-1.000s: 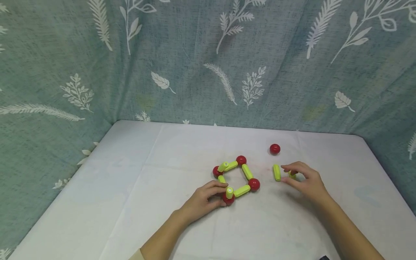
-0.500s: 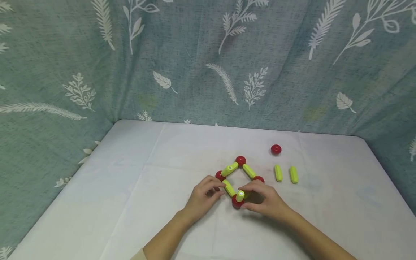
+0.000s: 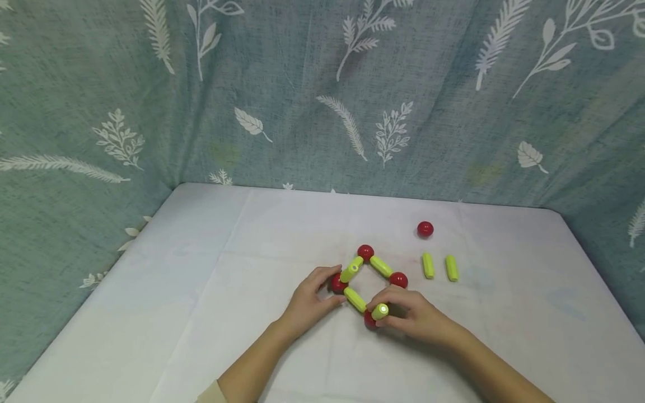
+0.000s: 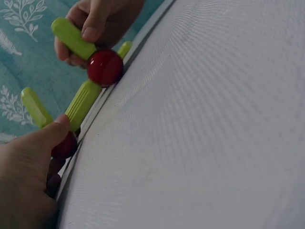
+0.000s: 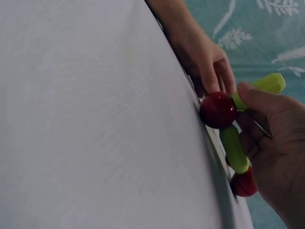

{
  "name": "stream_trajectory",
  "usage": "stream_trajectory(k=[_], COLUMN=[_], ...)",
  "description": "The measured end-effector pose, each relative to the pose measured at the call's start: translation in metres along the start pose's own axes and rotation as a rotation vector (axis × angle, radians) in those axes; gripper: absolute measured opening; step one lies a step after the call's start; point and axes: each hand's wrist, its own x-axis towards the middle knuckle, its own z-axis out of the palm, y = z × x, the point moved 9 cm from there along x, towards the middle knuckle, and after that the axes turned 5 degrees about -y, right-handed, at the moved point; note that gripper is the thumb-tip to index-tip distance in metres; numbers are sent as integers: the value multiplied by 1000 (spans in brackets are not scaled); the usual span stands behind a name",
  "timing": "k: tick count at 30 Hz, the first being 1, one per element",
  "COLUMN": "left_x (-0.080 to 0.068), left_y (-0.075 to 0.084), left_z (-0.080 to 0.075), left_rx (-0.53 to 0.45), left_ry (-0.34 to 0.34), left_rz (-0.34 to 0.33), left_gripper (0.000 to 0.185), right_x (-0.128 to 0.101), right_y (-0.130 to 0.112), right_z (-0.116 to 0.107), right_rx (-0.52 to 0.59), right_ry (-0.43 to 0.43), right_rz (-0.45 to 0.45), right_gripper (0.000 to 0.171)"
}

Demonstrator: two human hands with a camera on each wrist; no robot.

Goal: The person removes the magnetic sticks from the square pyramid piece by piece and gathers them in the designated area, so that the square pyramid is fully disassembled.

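Left hand [image 3: 308, 302] pinching red ball [image 3: 337, 284] at frame's left corner; right hand [image 3: 413, 319] gripping upright green rod [image 3: 380, 311] at near corner.

Soft even light, blurry wrist views

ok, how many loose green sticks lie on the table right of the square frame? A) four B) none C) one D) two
D: two loose green sticks lie side by side right of the square frame, apart from it, below the lone red ball.
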Motion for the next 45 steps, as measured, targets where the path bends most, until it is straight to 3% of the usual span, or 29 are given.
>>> stream_trajectory(k=[5,10,13,18,24,26,32,41,43,45], left_x=[-1,-3,-3,-5,-6,-6,-6,-6,-7,-8], left_y=[5,14,12,15,17,18,19,27,37,45], left_z=[5,10,15,17,17,17,16,17,14,11], left_rx=[-18,-55,-88,-112,-111,-110,-123,-158,-166,-172], left_ry=[-62,-146,-196,-230,-243,-241,-232,-245,-239,-237], left_rz=[46,87,134,163,183,197,210,193,211,222], left_gripper=[40,37,38,38,33,30,30,27,26,25], right_x=[-13,-23,-28,-32,-33,-34,-45,-80,-89,-97], right_y=[7,5,-3,-12,-14,-11,11,40,49,57], right_z=[-11,-20,-21,-20,-25,-32,-59,-100,-108,-114], right_rx=[-4,-94,-165,-161,-195,-165,14,276,324,294], right_ry=[78,210,261,311,380,420,507,587,588,562], right_rz=[91,119,59,-100,-160,-125,118,197,275,381], right_gripper=[41,61,61,57,70,74,75,60,61,64])
